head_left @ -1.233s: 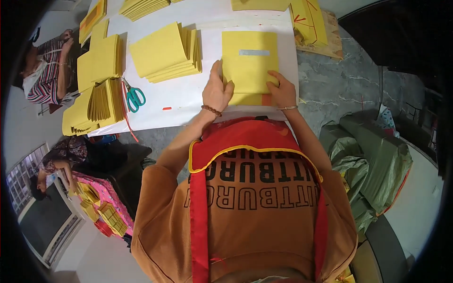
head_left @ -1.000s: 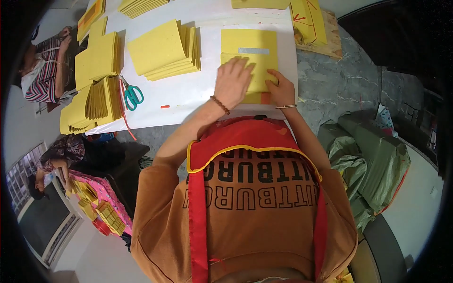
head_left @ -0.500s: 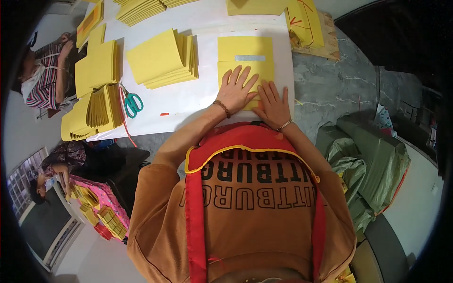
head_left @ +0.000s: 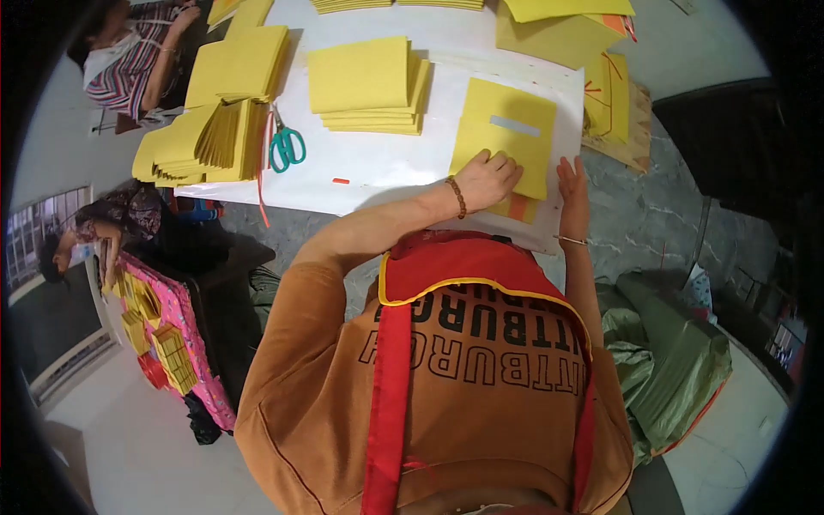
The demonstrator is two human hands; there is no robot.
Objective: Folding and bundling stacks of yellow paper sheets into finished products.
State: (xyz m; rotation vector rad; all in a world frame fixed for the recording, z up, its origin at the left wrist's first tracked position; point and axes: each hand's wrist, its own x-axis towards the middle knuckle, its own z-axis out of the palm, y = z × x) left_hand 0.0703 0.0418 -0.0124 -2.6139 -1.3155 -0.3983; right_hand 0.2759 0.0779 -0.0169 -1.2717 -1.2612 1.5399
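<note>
Yellow paper [head_left: 528, 148] is apparently smoothed by the curled left hand [head_left: 489, 180], grip unclear; right hand [head_left: 574, 197] extended, empty, beside it; even pressure seems needed.

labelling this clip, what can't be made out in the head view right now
Head view:
Left hand: palm and any grip, hidden by its back.
Flat yellow paper with grey strip: patch covered by left hand.
Yellow folded-paper stack, top centre: far end, cut off by top edge.

Wide head-worn fisheye view, upright, facing steeply down, close above the wearer's torso [head_left: 489, 429] and white tabletop [head_left: 369, 154]
</note>
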